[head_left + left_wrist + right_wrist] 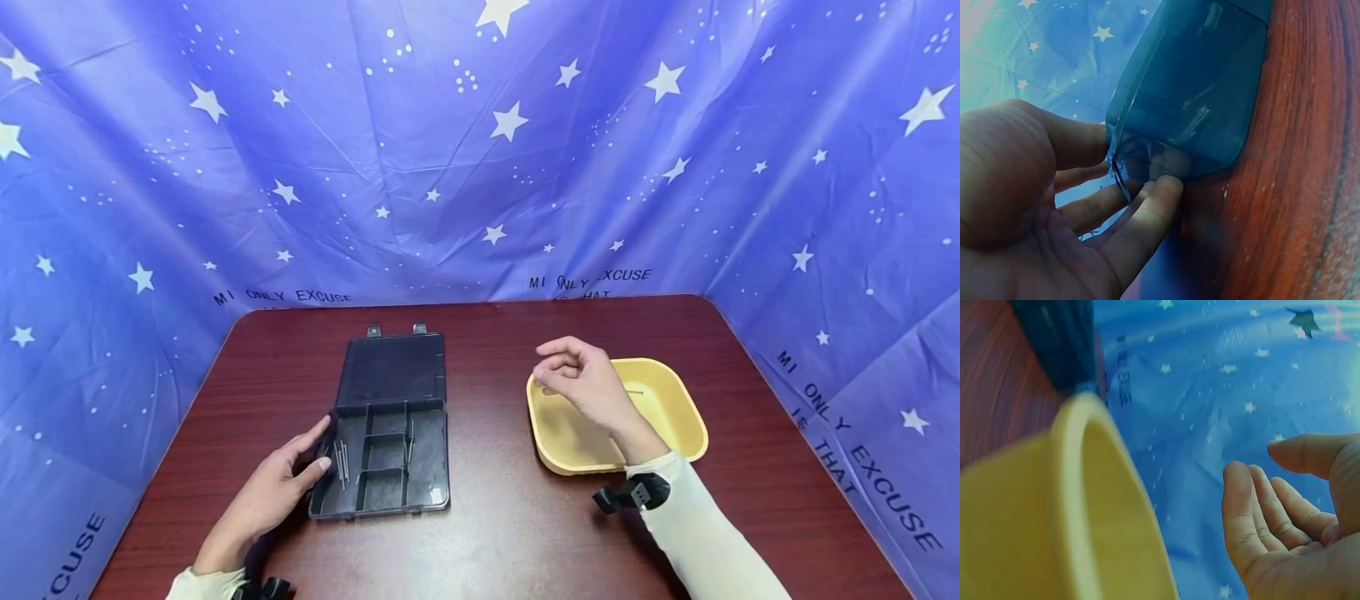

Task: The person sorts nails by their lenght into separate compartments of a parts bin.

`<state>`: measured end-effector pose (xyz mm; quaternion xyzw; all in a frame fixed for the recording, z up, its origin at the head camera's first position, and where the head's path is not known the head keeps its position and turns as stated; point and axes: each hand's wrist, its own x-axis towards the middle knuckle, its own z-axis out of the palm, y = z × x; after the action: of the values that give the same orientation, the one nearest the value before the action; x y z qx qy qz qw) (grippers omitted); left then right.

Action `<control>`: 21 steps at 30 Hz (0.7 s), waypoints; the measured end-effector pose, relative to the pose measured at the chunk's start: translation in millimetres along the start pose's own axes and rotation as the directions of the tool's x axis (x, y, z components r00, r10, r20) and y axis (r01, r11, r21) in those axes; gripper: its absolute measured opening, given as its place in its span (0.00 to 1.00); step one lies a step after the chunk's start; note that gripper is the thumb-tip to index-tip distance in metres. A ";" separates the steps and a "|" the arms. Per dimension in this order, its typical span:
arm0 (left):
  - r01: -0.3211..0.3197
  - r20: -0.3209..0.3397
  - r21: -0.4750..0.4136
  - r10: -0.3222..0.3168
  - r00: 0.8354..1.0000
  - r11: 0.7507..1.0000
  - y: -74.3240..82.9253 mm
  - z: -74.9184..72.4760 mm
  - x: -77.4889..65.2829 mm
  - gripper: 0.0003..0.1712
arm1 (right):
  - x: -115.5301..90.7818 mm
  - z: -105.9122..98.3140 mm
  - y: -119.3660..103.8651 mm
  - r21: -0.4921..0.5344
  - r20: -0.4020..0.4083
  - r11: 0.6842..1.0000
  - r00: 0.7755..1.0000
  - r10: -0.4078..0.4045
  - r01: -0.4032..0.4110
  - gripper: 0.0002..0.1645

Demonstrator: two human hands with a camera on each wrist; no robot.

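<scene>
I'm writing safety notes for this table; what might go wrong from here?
The left hand holds the edge of the black compartment box, so a tug might mix up its loose nails. The right hand is above the yellow tub, so a low swing could bump it.

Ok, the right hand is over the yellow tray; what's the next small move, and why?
Probably lower the right hand and pinch the thin nail in the yellow tray. That hand looks empty, thumb and fingertips apart, while the left hand holds the edge of the open black box, where similar nails lie.
</scene>
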<state>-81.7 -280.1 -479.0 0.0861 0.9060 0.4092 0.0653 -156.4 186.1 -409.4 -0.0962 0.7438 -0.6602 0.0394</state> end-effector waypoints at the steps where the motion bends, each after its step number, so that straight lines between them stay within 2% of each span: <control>1: -0.002 0.000 0.001 0.002 1.000 1.000 0.5 -0.3 0.0 0.38 | -0.4 -5.4 2.6 -0.017 -0.009 1.000 1.000 -0.001 0.001 0.22; 5: 0.003 0.003 0.000 -0.003 1.000 1.000 2.8 -1.0 -0.9 0.39 | -2.1 -26.6 14.6 -0.091 -0.052 0.996 0.999 0.007 -0.012 0.21; 12: 0.008 0.006 -0.011 -0.008 1.000 1.000 1.3 -0.4 -0.6 0.38 | -9.2 -61.1 33.3 -0.157 -0.106 0.984 0.992 0.072 -0.088 0.23; 16: 0.006 0.004 -0.009 -0.006 1.000 1.000 -0.2 -0.8 0.6 0.38 | -12.5 -76.8 41.6 -0.173 -0.139 0.976 0.984 0.108 -0.131 0.25; 21: 0.011 0.006 -0.006 -0.011 1.000 1.000 -0.7 -0.8 0.1 0.38 | -15.0 -89.8 51.4 -0.270 -0.165 0.952 0.981 0.105 -0.147 0.24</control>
<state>-82.0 -281.1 -479.1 0.0823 0.9051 0.4111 0.0706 -163.0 282.1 -450.1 -0.0036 0.8354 -0.5494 0.0122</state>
